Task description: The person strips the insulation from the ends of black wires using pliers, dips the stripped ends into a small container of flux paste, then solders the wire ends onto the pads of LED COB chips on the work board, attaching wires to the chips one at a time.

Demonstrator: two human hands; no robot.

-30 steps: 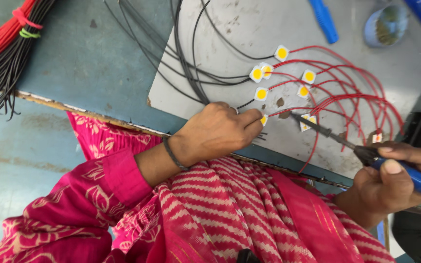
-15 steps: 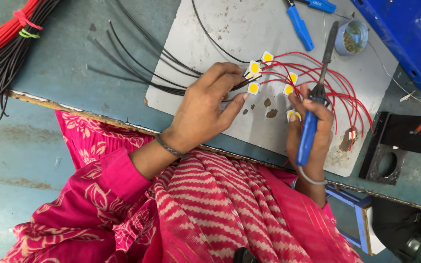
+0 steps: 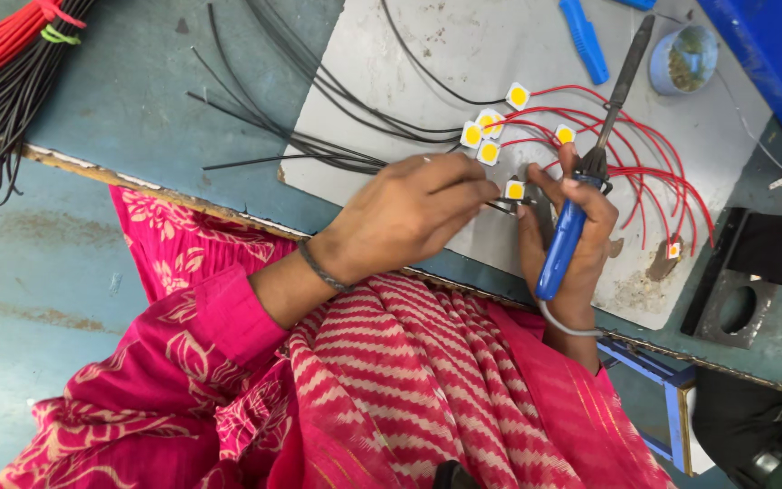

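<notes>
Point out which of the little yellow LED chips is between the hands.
The LED chip lowest in the cluster, at the left hand fingertips beside the right hand; the others lie above, untouched.

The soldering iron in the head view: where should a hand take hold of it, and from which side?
By the blue handle, as the right hand does now. The soldering iron lies slanted over the grey work board, its bare metal shaft pointing up and away toward the small round pot, its cord leaving the near end. Coming from the near, cord end keeps fingers off the metal, which is probably hot.
</notes>
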